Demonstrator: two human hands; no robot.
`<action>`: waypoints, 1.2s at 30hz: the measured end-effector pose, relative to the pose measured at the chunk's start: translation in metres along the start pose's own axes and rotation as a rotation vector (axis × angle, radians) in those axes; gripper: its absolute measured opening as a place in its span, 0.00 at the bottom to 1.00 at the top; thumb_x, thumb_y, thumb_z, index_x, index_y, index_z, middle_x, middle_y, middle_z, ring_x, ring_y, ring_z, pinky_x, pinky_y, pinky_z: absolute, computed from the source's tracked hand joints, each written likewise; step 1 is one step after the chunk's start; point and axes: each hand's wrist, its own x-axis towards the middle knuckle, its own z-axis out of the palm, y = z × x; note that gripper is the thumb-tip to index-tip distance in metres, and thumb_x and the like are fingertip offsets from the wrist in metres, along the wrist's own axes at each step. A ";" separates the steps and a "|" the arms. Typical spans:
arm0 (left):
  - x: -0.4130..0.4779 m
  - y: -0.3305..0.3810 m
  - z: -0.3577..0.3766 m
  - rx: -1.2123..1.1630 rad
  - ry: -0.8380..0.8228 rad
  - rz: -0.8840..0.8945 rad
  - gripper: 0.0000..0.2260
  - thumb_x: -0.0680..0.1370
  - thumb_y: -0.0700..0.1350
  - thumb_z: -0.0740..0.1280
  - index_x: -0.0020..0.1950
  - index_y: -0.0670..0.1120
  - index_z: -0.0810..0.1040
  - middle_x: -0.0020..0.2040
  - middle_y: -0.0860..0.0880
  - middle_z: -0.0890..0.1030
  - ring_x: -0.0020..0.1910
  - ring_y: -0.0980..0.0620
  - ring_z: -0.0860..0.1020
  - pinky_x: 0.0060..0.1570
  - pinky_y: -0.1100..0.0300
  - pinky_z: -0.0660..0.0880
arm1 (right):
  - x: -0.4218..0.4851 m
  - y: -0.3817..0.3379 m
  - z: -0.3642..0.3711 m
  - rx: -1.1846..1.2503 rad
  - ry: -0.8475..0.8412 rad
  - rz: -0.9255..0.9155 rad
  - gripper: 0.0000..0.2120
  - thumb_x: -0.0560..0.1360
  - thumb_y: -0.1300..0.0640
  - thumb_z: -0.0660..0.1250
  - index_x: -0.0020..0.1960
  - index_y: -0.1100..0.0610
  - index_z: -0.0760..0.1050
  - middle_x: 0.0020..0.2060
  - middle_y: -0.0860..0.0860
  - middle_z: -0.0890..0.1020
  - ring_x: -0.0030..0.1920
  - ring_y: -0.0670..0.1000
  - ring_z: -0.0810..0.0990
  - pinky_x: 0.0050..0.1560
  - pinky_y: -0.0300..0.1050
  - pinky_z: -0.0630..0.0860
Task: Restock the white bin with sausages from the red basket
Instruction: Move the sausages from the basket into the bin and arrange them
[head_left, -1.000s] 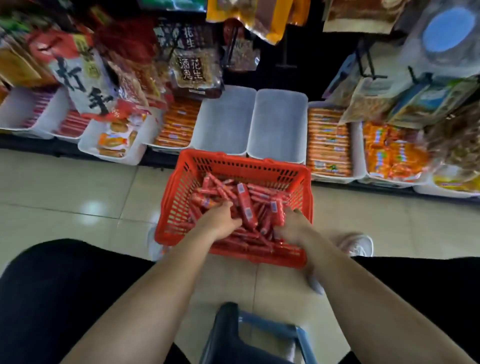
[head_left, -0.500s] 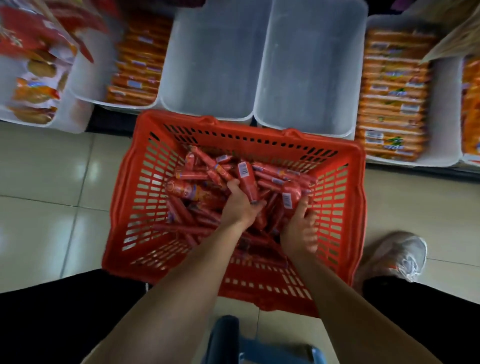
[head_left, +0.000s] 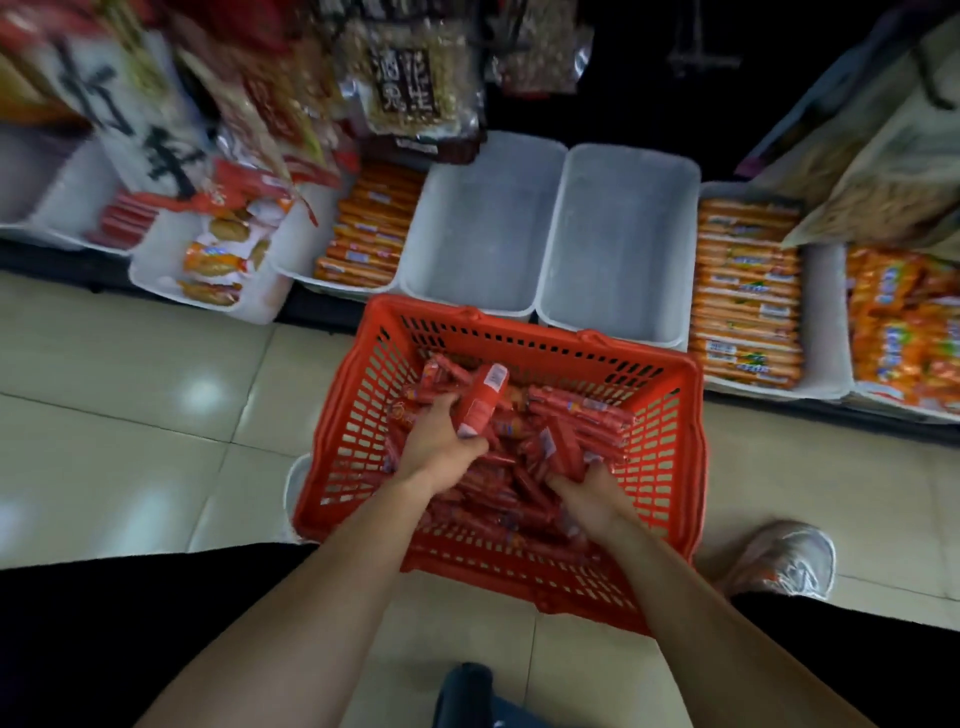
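Sausages (head_left: 571, 415) in red wrappers lie heaped in the red basket (head_left: 670, 467), under both grips. The left grip (head_left: 441, 447) is closed round one sausage (head_left: 483, 397), tilted up over the heap. The right grip (head_left: 592, 499), just beside it, has its fingers buried, so I cannot tell whether it holds any; beyond the left grip stands the white bin (head_left: 467, 244).

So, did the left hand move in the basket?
Yes. Judged against the red basket, the left hand has shifted toward its left wall, gripping a sausage bundle.

Both bare forearms reach forward, left grip (head_left: 441, 447) clasping a sausage (head_left: 483, 400), right grip (head_left: 592, 496) lower, fingertips hidden.
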 end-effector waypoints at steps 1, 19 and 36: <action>-0.009 0.003 -0.013 0.013 0.032 0.022 0.34 0.67 0.51 0.75 0.71 0.52 0.69 0.62 0.49 0.76 0.58 0.48 0.77 0.58 0.53 0.72 | -0.008 -0.004 -0.003 0.016 0.005 -0.016 0.28 0.64 0.39 0.67 0.57 0.56 0.73 0.29 0.50 0.84 0.28 0.49 0.82 0.35 0.44 0.76; 0.115 0.115 -0.112 0.184 0.258 0.170 0.31 0.73 0.45 0.73 0.73 0.47 0.65 0.61 0.43 0.70 0.55 0.43 0.75 0.54 0.52 0.73 | 0.011 -0.114 -0.075 0.033 0.139 -0.380 0.38 0.64 0.49 0.70 0.72 0.51 0.64 0.57 0.55 0.77 0.50 0.59 0.81 0.55 0.53 0.78; 0.129 0.043 -0.139 0.171 0.288 0.280 0.14 0.78 0.46 0.68 0.64 0.46 0.78 0.60 0.48 0.79 0.57 0.49 0.78 0.57 0.52 0.75 | 0.114 -0.239 -0.009 -0.128 0.215 -0.454 0.24 0.78 0.54 0.62 0.73 0.56 0.66 0.64 0.61 0.71 0.63 0.64 0.73 0.65 0.54 0.71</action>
